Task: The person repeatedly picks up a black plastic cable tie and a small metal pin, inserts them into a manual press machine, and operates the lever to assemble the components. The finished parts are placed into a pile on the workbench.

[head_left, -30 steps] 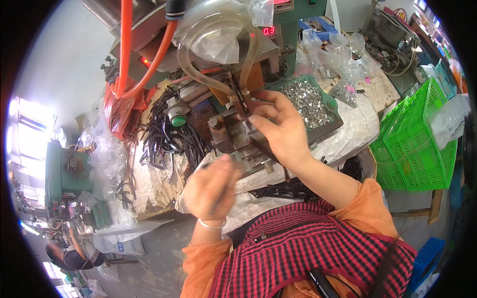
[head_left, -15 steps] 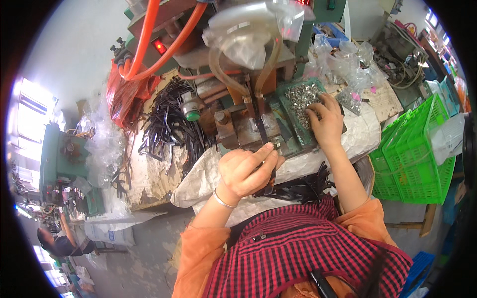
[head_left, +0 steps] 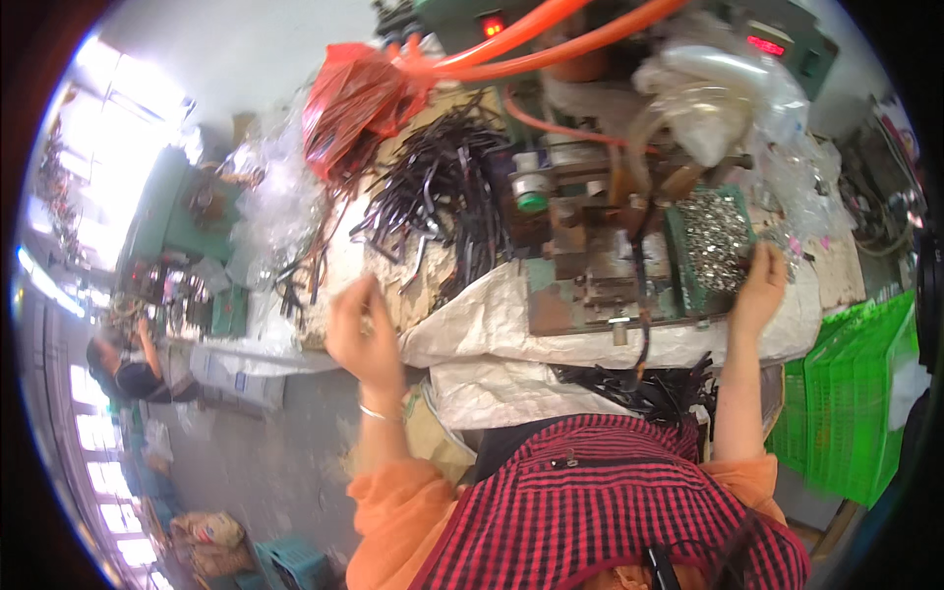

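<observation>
My left hand [head_left: 362, 334], smeared by motion, is over the left part of the bench, holding nothing that I can make out. Close to it lies a tangled heap of black strips [head_left: 438, 187]. My right hand [head_left: 759, 287] is at the right rim of a green tray [head_left: 678, 258] filled with small shiny metal pieces [head_left: 716, 241]. Its fingers are curled together, and anything between them is too small to see. Between my hands stands a press [head_left: 615, 270], where a long black strip [head_left: 645, 339] hangs down over the front edge, touched by neither hand.
More black strips [head_left: 639, 388] lie at my lap. Orange hoses [head_left: 551, 44] cross above, near a red plastic bag [head_left: 359, 113]. Clear bags [head_left: 801, 167] sit at the back right. A green crate [head_left: 846, 393] stands at right. Another person [head_left: 138, 374] works far left.
My left hand has left the black strip at the press and swung left. My right hand has drawn back to the tray's right rim. The view has shifted left.
</observation>
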The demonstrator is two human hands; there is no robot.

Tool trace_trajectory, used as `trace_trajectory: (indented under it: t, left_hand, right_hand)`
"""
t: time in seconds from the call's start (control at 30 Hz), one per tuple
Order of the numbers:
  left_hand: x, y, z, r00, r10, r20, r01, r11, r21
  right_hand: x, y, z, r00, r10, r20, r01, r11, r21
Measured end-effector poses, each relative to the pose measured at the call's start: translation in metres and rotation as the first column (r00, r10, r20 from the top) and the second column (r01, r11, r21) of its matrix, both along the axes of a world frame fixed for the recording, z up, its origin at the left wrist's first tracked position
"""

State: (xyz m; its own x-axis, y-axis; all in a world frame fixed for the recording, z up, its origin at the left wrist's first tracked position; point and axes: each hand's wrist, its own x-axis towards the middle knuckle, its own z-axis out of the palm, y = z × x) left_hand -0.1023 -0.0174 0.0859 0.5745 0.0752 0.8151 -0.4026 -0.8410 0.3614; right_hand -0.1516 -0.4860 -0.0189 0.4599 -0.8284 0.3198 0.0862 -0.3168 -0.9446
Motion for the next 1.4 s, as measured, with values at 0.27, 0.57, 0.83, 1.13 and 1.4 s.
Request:
trace_trajectory:
  t: [0.27, 0.57, 0.83, 1.13, 1.4]
  left_hand:
    - [0.176, 0.15, -0.137, 0.689, 0.371, -0.623, -0.314, 0.927, 0.205]
    - [0.059, 0.005, -0.091, 0.794, -0.385, -0.472, -0.084, 0.698, -0.711]
    - [0.051, -0.098, -0.005, 0.764, -0.618, -0.186, 0.276, 0.573, -0.772]
    - [0.021, -0.114, -0.034, 0.846, -0.527, -0.076, 0.286, 0.57, -0.77]
    - [-0.004, -0.141, 0.025, 0.633, -0.721, 0.281, 0.766, 0.636, -0.093]
  right_hand:
    - [0.037, 0.051, 0.048, 0.96, 0.278, 0.041, -0.277, 0.961, -0.023]
    - [-0.057, 0.012, 0.037, 0.983, 0.121, -0.138, -0.132, 0.989, -0.074]
    - [0.022, 0.103, 0.114, 0.808, 0.589, 0.017, -0.582, 0.802, -0.137]
    - [0.029, 0.134, 0.1, 0.785, 0.559, 0.267, -0.614, 0.759, 0.217]
    - [0.018, 0.147, 0.133, 0.748, 0.551, 0.369, -0.663, 0.63, 0.405]
